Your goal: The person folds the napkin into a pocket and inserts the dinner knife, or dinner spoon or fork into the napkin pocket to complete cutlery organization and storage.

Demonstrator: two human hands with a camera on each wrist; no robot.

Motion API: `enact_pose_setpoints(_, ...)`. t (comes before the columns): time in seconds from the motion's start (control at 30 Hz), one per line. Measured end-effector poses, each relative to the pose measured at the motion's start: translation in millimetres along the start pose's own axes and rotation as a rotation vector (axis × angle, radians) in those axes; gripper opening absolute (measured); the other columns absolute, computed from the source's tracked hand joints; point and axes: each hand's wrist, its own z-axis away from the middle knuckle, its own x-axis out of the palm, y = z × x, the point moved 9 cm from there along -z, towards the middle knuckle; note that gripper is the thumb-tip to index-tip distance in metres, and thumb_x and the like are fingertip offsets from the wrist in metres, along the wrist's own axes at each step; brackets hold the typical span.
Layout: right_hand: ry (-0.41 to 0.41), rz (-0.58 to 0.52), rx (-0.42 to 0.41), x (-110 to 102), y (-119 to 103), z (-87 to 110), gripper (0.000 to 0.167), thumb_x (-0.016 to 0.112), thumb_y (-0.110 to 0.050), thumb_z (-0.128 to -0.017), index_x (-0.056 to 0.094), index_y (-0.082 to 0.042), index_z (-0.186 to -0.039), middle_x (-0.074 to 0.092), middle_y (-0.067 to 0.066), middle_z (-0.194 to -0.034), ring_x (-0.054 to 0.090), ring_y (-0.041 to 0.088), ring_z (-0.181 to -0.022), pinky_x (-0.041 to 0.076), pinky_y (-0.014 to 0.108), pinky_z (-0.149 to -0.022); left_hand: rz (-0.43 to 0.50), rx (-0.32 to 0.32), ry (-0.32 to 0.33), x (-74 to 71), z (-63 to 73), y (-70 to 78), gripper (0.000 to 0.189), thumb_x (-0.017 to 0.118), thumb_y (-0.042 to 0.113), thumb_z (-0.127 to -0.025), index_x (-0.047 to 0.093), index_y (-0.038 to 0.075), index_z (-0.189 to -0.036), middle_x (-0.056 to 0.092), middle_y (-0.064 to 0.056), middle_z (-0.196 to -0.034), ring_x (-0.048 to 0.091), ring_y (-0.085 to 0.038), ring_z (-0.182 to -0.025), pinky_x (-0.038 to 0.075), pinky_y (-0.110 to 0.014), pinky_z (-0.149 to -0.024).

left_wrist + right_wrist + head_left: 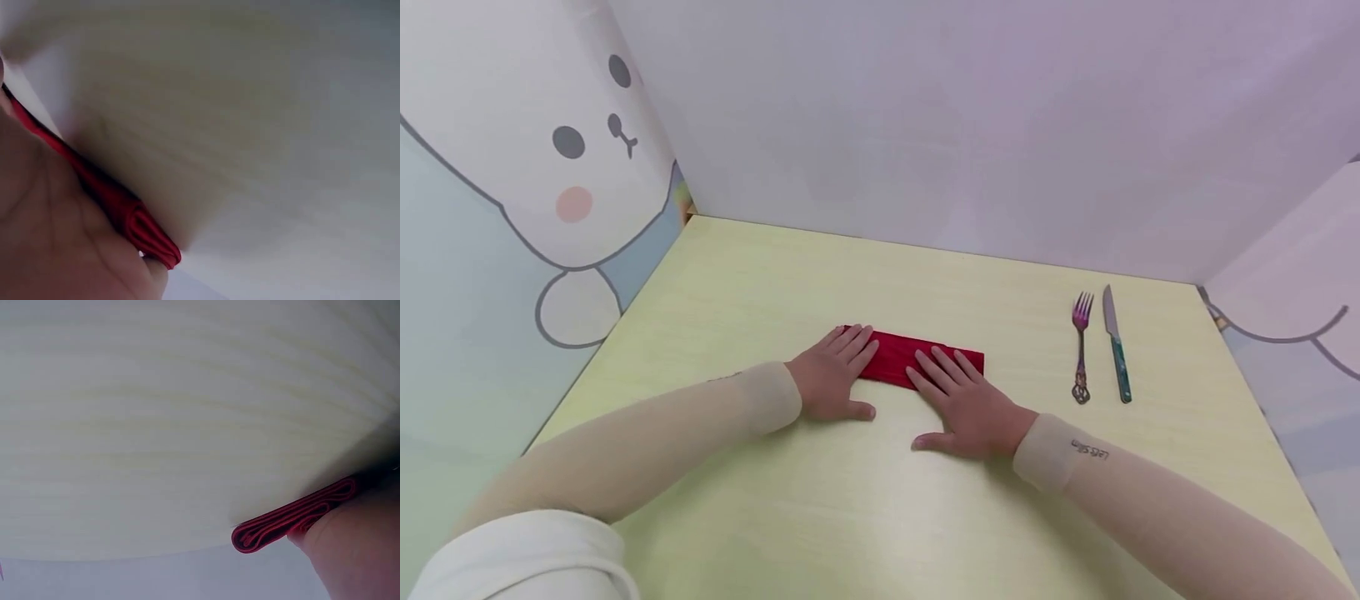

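A red cloth point(897, 357), folded into a narrow flat strip, lies across the middle of the table. My left hand point(837, 371) rests with straight fingers on its left end, thumb out to the side on the near side. On the right part of the strip my right hand point(966, 408) lies palm down, fingers spread over it. The left wrist view shows the rolled edge of the cloth point(150, 234) beside the palm. In the right wrist view the stacked layers of the cloth's end point(281, 519) show beneath the hand.
To the right of the cloth lie a fork point(1081, 346) with an ornate handle and a knife point(1116, 346) with a green handle, side by side. The pale wooden table point(820, 517) ends at a white wall point(925, 150) behind and printed panels at both sides.
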Motion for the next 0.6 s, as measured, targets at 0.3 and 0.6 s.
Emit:
enact_pose_setpoints(0.3,-0.018,-0.011,0.053,-3,7,14.3,0.101,0.043,-0.082,-0.092,0.022,-0.017,-0.166,0.013,0.017,-0.171,0.003,0.043,-0.156,0.008,0.06,-0.123,0.007,0.02,-0.003,-4.4,12.7,6.4,0.105,0.044,0.079,-0.094,0.009,0.012,-0.167,0.002,-0.012,-0.173,-0.002,-0.032,-0.158,-0.002,-0.046,-0.126)
enact_pose_setpoints(0.6,0.039,-0.008,0.065,-21,15,16.0,0.098,0.053,-0.075,-0.093,0.028,-0.013,-0.164,0.017,0.021,-0.169,0.008,0.047,-0.154,0.009,0.059,-0.123,-0.01,0.153,0.082,-10.4,29.7,-1.0,0.087,0.048,0.071,-0.098,0.026,0.021,-0.165,0.011,-0.014,-0.172,0.004,-0.04,-0.157,0.006,-0.049,-0.126)
